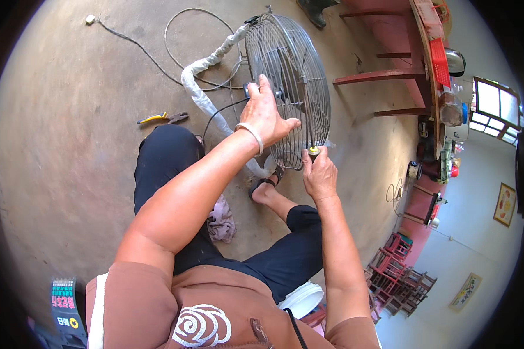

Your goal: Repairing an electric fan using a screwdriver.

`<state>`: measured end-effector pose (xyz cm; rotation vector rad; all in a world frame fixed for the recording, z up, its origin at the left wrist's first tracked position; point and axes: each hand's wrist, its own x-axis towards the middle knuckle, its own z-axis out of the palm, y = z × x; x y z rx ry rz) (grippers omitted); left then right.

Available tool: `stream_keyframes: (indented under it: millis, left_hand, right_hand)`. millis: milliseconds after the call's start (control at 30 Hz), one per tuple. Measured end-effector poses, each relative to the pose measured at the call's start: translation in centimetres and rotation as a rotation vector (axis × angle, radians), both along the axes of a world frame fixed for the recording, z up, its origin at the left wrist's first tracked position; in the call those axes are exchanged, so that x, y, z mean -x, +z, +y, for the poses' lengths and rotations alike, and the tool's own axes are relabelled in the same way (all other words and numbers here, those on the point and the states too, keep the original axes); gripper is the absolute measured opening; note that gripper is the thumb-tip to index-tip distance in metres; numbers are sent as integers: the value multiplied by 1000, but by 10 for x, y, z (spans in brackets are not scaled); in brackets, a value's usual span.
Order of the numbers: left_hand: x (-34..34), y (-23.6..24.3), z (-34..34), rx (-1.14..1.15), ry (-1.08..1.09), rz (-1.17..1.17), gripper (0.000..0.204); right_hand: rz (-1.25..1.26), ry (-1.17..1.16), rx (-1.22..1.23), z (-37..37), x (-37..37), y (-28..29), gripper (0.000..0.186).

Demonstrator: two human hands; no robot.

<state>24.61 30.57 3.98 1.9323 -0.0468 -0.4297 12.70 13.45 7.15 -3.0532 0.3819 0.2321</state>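
Note:
A round metal fan (317,81) with a wire cage stands on edge on the floor in front of me. My left hand (264,116) lies against the cage with thumb and fingers spread, near the dark motor housing behind it. At the cage's lower right edge, my right hand (321,174) is closed around a screwdriver (314,150) with a yellow band on its handle. Its thin shaft points up along the wires; the tip is hard to make out. A bent tube wrapped in clear plastic (199,90) joins the fan on its left.
Yellow-handled pliers (163,118) lie on the concrete floor, left of the fan. A power cord (135,43) loops behind them. A crumpled cloth (221,220) lies between my legs. A wooden table (426,70) stands at right, stacked stools (399,273) lower right. A white bucket (303,297) is beside me.

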Motion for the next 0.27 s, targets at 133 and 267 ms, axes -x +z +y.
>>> stream_keyframes:
  millis: [133,267]
  left_hand:
    - [9,1,-4,-58,20,-65,118]
    - [10,-2,0,-86,19,-60,121]
  right_hand:
    - [-2,5,-96,-7,3,-4,34]
    - [-42,-13,-310,0,14,4,50]
